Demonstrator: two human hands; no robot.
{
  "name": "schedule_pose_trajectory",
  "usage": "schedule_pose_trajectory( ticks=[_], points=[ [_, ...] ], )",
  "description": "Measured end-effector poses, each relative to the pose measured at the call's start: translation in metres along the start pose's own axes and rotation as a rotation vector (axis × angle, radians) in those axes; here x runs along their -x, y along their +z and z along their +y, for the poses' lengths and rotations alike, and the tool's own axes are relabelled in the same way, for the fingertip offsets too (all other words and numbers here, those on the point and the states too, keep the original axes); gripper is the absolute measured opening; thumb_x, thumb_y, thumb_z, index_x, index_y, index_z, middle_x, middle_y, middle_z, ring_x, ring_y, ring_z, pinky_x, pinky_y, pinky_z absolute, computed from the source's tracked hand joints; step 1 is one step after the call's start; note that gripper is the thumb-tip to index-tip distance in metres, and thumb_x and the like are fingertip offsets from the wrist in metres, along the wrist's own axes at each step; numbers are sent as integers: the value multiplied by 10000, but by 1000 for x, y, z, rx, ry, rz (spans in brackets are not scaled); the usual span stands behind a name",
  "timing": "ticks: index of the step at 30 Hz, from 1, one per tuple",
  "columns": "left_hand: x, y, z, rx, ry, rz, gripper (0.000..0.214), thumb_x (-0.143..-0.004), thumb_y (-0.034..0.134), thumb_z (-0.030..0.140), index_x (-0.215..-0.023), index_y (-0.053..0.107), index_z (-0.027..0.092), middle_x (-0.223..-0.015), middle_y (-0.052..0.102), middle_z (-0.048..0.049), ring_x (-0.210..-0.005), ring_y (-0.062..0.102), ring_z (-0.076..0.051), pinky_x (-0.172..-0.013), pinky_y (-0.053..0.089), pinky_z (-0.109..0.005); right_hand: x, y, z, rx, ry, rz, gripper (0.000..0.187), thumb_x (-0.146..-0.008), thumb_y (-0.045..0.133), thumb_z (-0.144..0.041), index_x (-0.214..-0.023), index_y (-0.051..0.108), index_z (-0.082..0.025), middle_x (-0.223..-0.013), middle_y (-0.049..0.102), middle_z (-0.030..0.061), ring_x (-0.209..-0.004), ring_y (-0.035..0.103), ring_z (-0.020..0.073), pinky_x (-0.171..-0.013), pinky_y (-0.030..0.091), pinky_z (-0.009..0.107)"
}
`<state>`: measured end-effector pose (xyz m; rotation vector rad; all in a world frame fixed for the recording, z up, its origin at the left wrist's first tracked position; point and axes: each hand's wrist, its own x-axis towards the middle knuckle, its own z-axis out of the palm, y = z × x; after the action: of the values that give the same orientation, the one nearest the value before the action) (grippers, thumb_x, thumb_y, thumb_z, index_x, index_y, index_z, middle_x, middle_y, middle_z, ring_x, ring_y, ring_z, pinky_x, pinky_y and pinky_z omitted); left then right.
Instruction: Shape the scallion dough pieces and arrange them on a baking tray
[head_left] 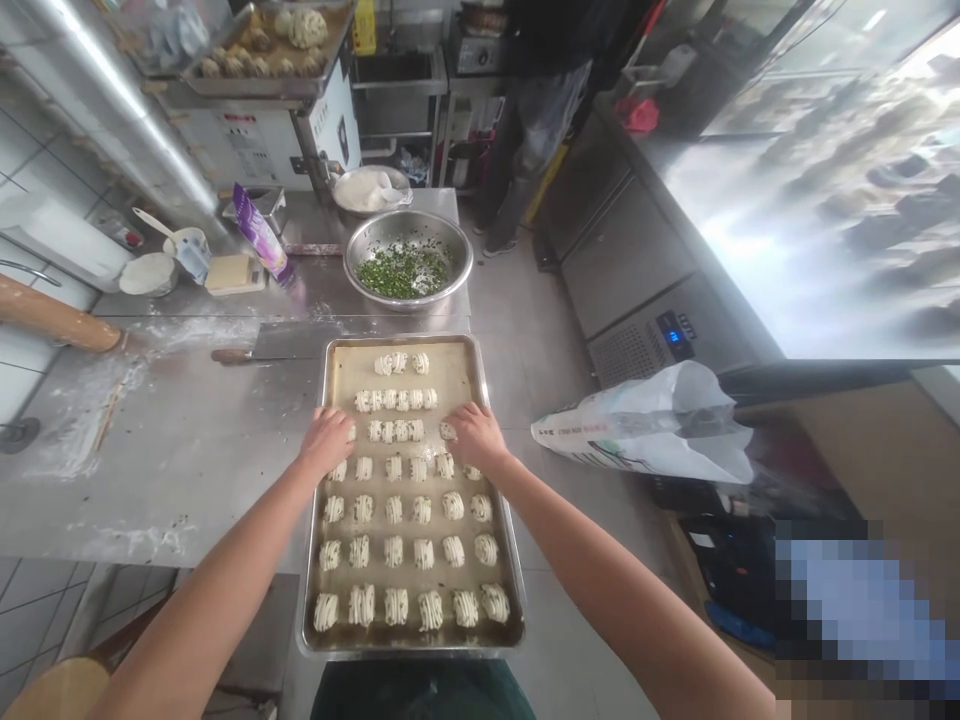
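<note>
A metal baking tray [319, 560] lined with parchment lies lengthwise before me, bearing several rows of small striped, green-flecked dough rolls [430, 609]. The near rows are spaced apart; in the far rows the rolls sit close together. At the left end of the third row from the back, my left hand [328, 440] is closed on a dough roll [352, 433], mostly hidden by the fingers. Opposite it, my right hand [477, 438] pinches another dough roll [448, 431] at the row's right end. Both hands reach over the tray's side rims.
Beyond the tray stands a steel bowl of chopped greens [405, 270]. A knife [232, 356], rolling pin [60, 315] and purple pouch [261, 235] lie or stand on the floury steel counter [187, 430]. At right is a white plastic sack [645, 425]; a person [536, 120] stands further back.
</note>
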<state>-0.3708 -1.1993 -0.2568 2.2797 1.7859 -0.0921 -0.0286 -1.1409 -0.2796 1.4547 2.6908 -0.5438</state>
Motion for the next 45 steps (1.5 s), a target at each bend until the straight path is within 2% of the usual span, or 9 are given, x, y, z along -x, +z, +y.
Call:
schedule_pose_trajectory(
  ticks=[3, 6, 12, 17, 21, 25, 34, 40, 45],
  points=[
    [11, -6, -15, -38, 12, 18, 240, -858, 621, 136, -1047, 757, 197, -1164, 753, -165, -1425, 500, -350, -1304, 122, -648, 12, -5, 14, 54, 41, 20, 254, -893, 669, -190, -1143, 705, -161, -1156, 698, 102, -1237, 538, 312, -1051, 402, 485],
    [17, -9, -21, -63, 39, 15, 289, -880, 589, 124, -1110, 750, 196, -1198, 752, -163, -1458, 483, -338, -1321, 64, -643, 19, -11, 18, 69, 50, 26, 252, -864, 668, -165, -1113, 704, -157, -1145, 699, 118, -1214, 536, 320, -1026, 403, 477],
    [7, -14, 14, 16, 35, 11, 498, -920, 666, 237, -1408, 591, 177, -1406, 654, -161, -1443, 489, -353, -1289, 256, -574, 9, -14, -18, 1, -7, 72, 512, -953, 638, -360, -1431, 565, -191, -1419, 629, 145, -1360, 448, 341, -1129, 357, 498],
    [-20, 1, 42, 38, 37, -49, 461, -867, 695, 166, -1320, 616, 203, -1327, 666, -121, -1209, 640, -289, -1059, 506, -411, -27, 6, -60, -71, -96, 18, 512, -923, 683, -328, -1413, 597, -208, -1412, 645, 104, -1284, 541, 291, -1068, 447, 401],
    [-22, 11, 31, 38, -1, -69, 341, -852, 675, 138, -1188, 665, 197, -1215, 683, -114, -1128, 657, -280, -1014, 514, -397, -30, 9, -49, -83, -49, -5, 365, -881, 667, -176, -1243, 711, -184, -1294, 688, 142, -1211, 586, 305, -1029, 459, 402],
    [-11, 5, 26, 47, -17, -39, 446, -857, 649, 117, -1300, 627, 162, -1270, 659, -159, -1208, 621, -325, -1064, 490, -457, -14, -3, -30, -92, -17, -5, 441, -865, 705, -203, -1306, 687, -210, -1319, 678, 151, -1233, 584, 331, -1072, 434, 438],
    [-26, 10, 59, 78, 76, -22, 459, -892, 644, 158, -1345, 597, 211, -1310, 658, -129, -1249, 605, -309, -1075, 492, -438, -41, 15, -75, -143, -154, 51, 552, -888, 760, -342, -1396, 605, -193, -1354, 676, 131, -1259, 587, 305, -1113, 428, 437],
    [-30, 16, 63, 83, 45, -11, 338, -893, 625, 152, -1227, 643, 202, -1205, 690, -126, -1175, 628, -309, -1017, 508, -446, -37, 18, -60, -131, -123, 56, 383, -845, 766, -251, -1216, 713, -168, -1203, 718, 137, -1140, 633, 296, -1021, 465, 425],
    [-25, 10, 67, 95, 27, 9, 416, -892, 660, 185, -1306, 622, 204, -1283, 675, -133, -1249, 606, -321, -1079, 487, -467, -22, 8, -42, -146, -111, 82, 621, -859, 775, -363, -1433, 586, -219, -1361, 667, 123, -1255, 590, 295, -1083, 427, 423]
  ],
)
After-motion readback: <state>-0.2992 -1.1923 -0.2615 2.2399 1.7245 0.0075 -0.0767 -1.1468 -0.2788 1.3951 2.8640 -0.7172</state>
